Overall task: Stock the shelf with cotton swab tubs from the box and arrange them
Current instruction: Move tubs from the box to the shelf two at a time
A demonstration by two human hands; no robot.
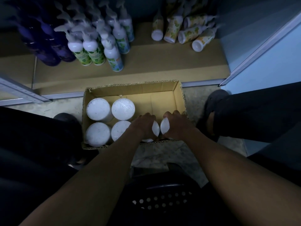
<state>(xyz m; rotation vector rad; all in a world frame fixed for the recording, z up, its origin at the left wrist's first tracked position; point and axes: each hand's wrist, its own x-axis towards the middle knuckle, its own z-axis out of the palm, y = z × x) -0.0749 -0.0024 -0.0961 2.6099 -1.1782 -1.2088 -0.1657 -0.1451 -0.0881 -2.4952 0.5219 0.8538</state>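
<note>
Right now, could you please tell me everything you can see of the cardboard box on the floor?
The cardboard box is plain brown corrugated card, open-topped, its flaps not visible. It sits on the floor before the low shelf, between the person's legs. Four white tubs stand upright in two rows at its left end; the far right part shows bare card bottom. Both hands reach inside at its near right: the left hand and right hand each grip a white tub.
</note>
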